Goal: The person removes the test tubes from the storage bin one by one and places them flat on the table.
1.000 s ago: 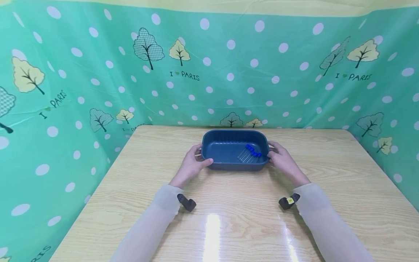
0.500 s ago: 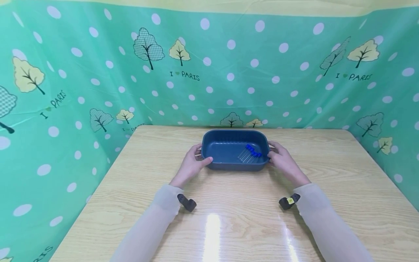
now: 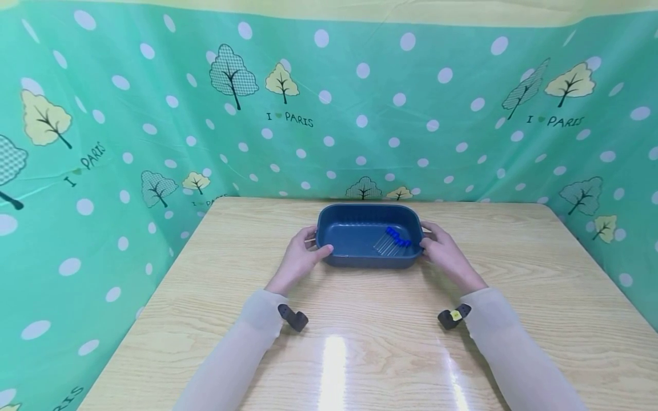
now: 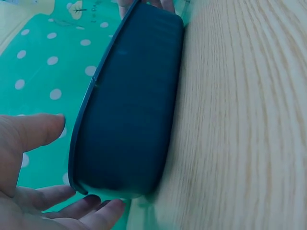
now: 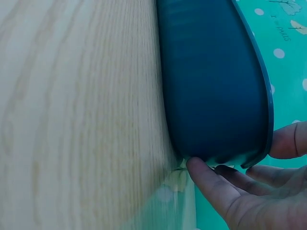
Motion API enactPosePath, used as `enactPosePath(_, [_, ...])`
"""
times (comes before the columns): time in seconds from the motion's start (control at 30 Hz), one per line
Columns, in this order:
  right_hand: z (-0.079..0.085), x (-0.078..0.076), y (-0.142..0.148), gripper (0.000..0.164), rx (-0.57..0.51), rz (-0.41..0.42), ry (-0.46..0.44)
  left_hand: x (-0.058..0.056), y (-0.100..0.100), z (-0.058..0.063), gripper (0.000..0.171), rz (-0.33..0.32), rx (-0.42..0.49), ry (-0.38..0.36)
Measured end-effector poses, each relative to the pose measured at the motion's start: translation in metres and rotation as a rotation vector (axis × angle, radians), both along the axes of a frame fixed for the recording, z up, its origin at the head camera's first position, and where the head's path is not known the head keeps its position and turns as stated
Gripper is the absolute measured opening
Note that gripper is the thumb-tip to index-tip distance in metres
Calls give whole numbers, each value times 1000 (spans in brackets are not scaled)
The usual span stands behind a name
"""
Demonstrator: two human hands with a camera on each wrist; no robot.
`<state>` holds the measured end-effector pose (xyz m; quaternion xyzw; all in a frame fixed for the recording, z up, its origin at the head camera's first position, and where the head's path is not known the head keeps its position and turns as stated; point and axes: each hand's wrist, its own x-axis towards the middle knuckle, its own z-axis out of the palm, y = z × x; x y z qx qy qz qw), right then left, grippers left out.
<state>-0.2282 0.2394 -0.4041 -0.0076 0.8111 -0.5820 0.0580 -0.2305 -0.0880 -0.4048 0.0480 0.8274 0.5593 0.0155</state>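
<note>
A dark blue plastic basin (image 3: 349,262) stands on the wooden table, close to its far edge. Several slim clear tubes with blue caps (image 3: 393,241) lie in its right half. At the basin's left end is my left hand (image 3: 298,260); in the left wrist view its fingers (image 4: 103,215) touch or nearly touch the end wall, while the straight thumb (image 4: 43,130) stands apart from the rim. My right hand (image 3: 446,254) holds the right end, thumb (image 5: 290,141) at the rim and fingers under it. Parts of the fingers are hidden behind the basin.
The pale wooden table (image 3: 380,354) spreads in front of the basin and to both sides. A green curtain (image 3: 329,114) with white dots and printed trees hangs behind the table and along its sides. Small black devices (image 3: 294,318) are strapped at both wrists.
The left thumb has shifted very slightly left along the basin's front rim. The basin, the tubes and the right hand look the same.
</note>
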Motion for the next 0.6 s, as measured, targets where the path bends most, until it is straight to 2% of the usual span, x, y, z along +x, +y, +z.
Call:
enactPosePath(0.23, [0, 0, 0, 60, -14, -4, -1, 1, -1, 4, 64, -4, -2, 26])
enactPosePath(0.37, [0, 0, 1, 60, -10, 0, 1, 1, 0, 6, 62, 7, -48, 42])
enactPosePath(0.6, [3, 2, 0, 60, -13, 21, 5, 2, 1, 10, 58, 20, -147, 119])
